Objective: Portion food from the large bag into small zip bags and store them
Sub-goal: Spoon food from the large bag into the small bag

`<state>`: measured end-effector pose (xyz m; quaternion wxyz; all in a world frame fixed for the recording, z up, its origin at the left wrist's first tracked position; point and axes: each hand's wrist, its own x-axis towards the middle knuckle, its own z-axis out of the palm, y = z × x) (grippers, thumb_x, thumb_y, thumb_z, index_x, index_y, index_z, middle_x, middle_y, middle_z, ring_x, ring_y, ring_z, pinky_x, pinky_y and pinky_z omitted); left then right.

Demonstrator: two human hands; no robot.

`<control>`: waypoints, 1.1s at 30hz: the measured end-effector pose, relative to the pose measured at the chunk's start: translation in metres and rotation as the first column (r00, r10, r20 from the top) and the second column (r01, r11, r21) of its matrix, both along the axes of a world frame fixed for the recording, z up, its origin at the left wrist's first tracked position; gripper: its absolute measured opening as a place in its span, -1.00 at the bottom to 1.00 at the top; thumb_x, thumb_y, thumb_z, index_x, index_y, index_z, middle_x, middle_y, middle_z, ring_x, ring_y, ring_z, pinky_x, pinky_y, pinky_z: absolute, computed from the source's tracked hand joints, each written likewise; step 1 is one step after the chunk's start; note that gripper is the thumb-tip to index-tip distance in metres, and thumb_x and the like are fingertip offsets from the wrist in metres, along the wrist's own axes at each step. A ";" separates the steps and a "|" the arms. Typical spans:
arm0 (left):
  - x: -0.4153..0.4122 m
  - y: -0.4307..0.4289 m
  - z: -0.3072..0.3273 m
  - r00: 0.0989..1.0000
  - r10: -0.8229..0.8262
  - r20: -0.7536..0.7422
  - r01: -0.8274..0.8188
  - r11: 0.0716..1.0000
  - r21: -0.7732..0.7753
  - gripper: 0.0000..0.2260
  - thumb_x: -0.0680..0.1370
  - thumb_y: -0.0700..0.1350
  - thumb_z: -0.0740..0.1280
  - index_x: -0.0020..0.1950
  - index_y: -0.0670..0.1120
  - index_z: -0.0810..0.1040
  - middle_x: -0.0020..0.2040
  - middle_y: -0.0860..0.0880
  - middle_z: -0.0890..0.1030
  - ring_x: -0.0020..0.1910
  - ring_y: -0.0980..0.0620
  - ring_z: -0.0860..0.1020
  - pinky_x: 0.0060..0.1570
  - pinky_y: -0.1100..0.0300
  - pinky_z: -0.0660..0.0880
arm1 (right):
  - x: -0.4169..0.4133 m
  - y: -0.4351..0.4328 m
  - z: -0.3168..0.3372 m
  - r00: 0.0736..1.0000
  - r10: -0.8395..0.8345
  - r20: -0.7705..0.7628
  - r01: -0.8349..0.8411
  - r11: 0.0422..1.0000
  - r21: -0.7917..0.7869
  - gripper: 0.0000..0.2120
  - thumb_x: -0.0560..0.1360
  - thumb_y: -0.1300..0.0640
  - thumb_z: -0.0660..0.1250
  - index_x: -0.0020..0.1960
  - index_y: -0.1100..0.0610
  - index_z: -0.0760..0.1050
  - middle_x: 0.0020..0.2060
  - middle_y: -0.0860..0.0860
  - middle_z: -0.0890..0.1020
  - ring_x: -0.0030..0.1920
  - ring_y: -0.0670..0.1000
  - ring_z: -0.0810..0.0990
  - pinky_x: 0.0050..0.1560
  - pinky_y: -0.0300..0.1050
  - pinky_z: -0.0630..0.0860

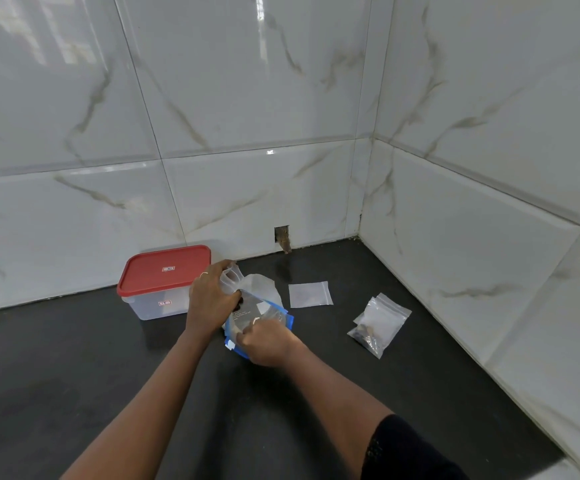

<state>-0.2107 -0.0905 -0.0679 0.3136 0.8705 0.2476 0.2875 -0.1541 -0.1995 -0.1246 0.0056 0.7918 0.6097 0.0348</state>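
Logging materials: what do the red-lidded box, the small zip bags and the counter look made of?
Box: probably plastic; translucent walls, matte red lid. Small zip bags: thin clear plastic film; creased, glossy, contents show through. Counter: dark, smooth, slightly reflective; stone or laminate, cannot tell.

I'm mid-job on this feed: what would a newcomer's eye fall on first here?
The red-lidded box at the back wall, left, stands out against the dark counter. Beside it, the left hand holds a small bag by the blue-edged large bag, whose rim the right hand grips. To the right lie an empty zip bag and, nearer the side wall, filled bags.
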 end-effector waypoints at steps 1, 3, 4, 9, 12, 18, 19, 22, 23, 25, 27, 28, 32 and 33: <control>0.000 0.001 -0.001 1.000 -0.006 0.008 0.006 1.000 -0.008 -0.52 0.36 -0.30 0.44 0.27 -0.17 0.46 0.18 -0.16 0.55 0.13 -0.12 0.48 0.12 0.12 0.37 | -0.001 0.001 0.000 0.998 -0.048 -0.041 0.050 0.998 0.048 -0.72 0.56 0.25 0.17 0.23 0.28 0.48 0.02 0.23 0.63 0.01 0.21 0.60 -0.14 0.06 0.53; -0.001 0.002 -0.001 0.999 -0.024 0.026 0.024 1.000 -0.014 -0.54 0.38 -0.32 0.42 0.27 -0.19 0.46 0.18 -0.16 0.55 0.14 -0.11 0.49 0.09 0.20 0.34 | 0.001 0.004 0.004 0.968 -0.194 -0.161 0.220 0.961 0.165 -0.72 0.58 0.25 0.15 0.22 0.26 0.50 0.03 0.21 0.63 0.04 0.20 0.62 -0.02 0.05 0.53; -0.001 0.002 0.000 0.999 -0.037 0.033 0.037 0.999 -0.007 -0.55 0.38 -0.32 0.42 0.26 -0.19 0.47 0.17 -0.16 0.56 0.13 -0.12 0.50 0.09 0.20 0.34 | 0.004 0.005 0.008 0.941 -0.264 -0.213 0.308 0.929 0.205 -0.73 0.59 0.24 0.12 0.22 0.26 0.50 0.04 0.21 0.63 0.06 0.18 0.62 0.02 0.02 0.53; 0.008 -0.001 -0.002 1.000 0.010 -0.009 -0.009 0.995 0.101 -0.56 0.40 -0.13 0.44 0.25 -0.11 0.47 0.13 -0.10 0.59 0.09 -0.12 0.54 0.18 -0.01 0.41 | 0.026 0.014 0.029 0.823 -0.435 -0.365 0.546 0.783 0.298 -0.69 0.59 0.32 0.06 0.12 0.29 0.56 0.05 0.20 0.64 0.09 0.15 0.61 0.04 -0.04 0.50; 0.010 -0.014 -0.022 0.976 0.157 -0.150 -0.134 0.979 0.155 -0.43 0.37 0.01 0.44 0.33 -0.03 0.36 0.19 -0.06 0.53 0.18 -0.11 0.50 0.25 -0.12 0.36 | 0.034 0.019 0.041 0.771 -0.474 -0.425 0.617 0.722 0.313 -0.69 0.57 0.34 0.05 0.13 0.31 0.55 0.07 0.20 0.63 0.12 0.16 0.59 0.05 -0.04 0.50; 0.009 -0.014 -0.040 0.967 0.240 -0.081 -0.252 0.940 -0.231 -0.63 0.46 -0.10 0.36 0.23 -0.08 0.38 0.15 -0.12 0.52 0.08 -0.10 0.52 0.05 -0.06 0.51 | 0.040 0.013 0.036 0.624 -0.579 -0.525 0.765 0.591 0.256 -0.73 0.60 0.26 0.10 0.14 0.22 0.56 0.10 0.13 0.61 0.13 0.09 0.58 0.03 -0.08 0.53; 0.011 -0.011 -0.036 0.966 0.256 -0.042 -0.258 0.932 -0.254 -0.65 0.47 -0.12 0.34 0.23 -0.09 0.38 0.14 -0.14 0.52 0.04 -0.09 0.51 0.02 -0.03 0.51 | 0.040 0.010 0.034 0.599 -0.604 -0.527 0.783 0.580 0.225 -0.73 0.60 0.26 0.10 0.16 0.21 0.55 0.11 0.12 0.61 0.14 0.08 0.58 0.04 -0.08 0.53; 0.021 -0.008 -0.016 0.965 0.259 0.036 -0.241 0.935 -0.261 -0.67 0.51 -0.17 0.26 0.27 -0.11 0.37 0.10 -0.16 0.52 -0.03 -0.07 0.46 -0.09 0.08 0.40 | 0.035 0.007 0.028 0.530 -0.639 -0.558 0.806 0.584 0.096 -0.73 0.60 0.28 0.13 0.23 0.24 0.49 0.18 0.15 0.57 0.19 0.11 0.55 0.11 -0.06 0.51; 0.026 -0.007 -0.008 0.966 0.249 0.063 -0.225 0.938 -0.262 -0.66 0.51 -0.19 0.24 0.28 -0.11 0.38 0.10 -0.18 0.51 0.00 -0.10 0.46 -0.08 0.09 0.38 | 0.032 0.009 0.028 0.528 -0.635 -0.565 0.795 0.603 0.065 -0.73 0.59 0.29 0.15 0.25 0.25 0.48 0.20 0.16 0.55 0.21 0.12 0.54 0.14 -0.06 0.50; 0.036 -0.005 0.003 0.971 0.212 0.107 -0.181 0.953 -0.243 -0.65 0.51 -0.23 0.22 0.29 -0.13 0.38 0.12 -0.20 0.51 0.09 -0.16 0.47 -0.03 0.11 0.36 | 0.030 0.012 0.029 0.547 -0.614 -0.568 0.769 0.637 0.052 -0.72 0.57 0.34 0.18 0.25 0.27 0.48 0.21 0.17 0.55 0.23 0.12 0.53 0.16 -0.07 0.49; 0.043 0.001 0.009 0.977 0.170 0.128 -0.140 0.966 -0.217 -0.65 0.51 -0.24 0.22 0.30 -0.13 0.37 0.15 -0.20 0.51 0.14 -0.16 0.46 0.01 0.13 0.35 | 0.032 0.016 0.034 0.564 -0.586 -0.582 0.769 0.630 0.111 -0.72 0.56 0.37 0.15 0.23 0.28 0.49 0.18 0.18 0.57 0.20 0.11 0.55 0.12 -0.09 0.50; 0.045 0.005 0.012 0.978 0.159 0.134 -0.129 0.969 -0.211 -0.65 0.52 -0.23 0.23 0.31 -0.13 0.36 0.17 -0.19 0.50 0.15 -0.15 0.45 0.03 0.13 0.36 | 0.034 0.018 0.038 0.559 -0.574 -0.598 0.779 0.612 0.140 -0.71 0.57 0.38 0.12 0.22 0.27 0.50 0.17 0.18 0.58 0.19 0.11 0.55 0.10 -0.10 0.51; 0.053 0.012 0.016 0.980 0.123 0.154 -0.100 0.984 -0.147 -0.63 0.55 -0.08 0.28 0.32 -0.12 0.33 0.21 -0.15 0.49 0.17 -0.14 0.46 0.11 0.05 0.42 | 0.039 0.020 0.054 0.525 -0.568 -0.634 0.833 0.497 0.245 -0.68 0.63 0.30 0.05 0.29 0.19 0.47 0.17 0.13 0.59 0.21 0.09 0.53 0.12 -0.11 0.48; 0.052 0.011 0.015 0.981 0.111 0.160 -0.092 0.988 -0.124 -0.63 0.55 -0.04 0.28 0.32 -0.13 0.34 0.21 -0.14 0.49 0.17 -0.13 0.46 0.13 0.02 0.42 | 0.040 0.020 0.054 0.519 -0.573 -0.634 0.841 0.474 0.260 -0.67 0.64 0.27 0.03 0.30 0.17 0.46 0.17 0.13 0.59 0.21 0.10 0.53 0.13 -0.09 0.48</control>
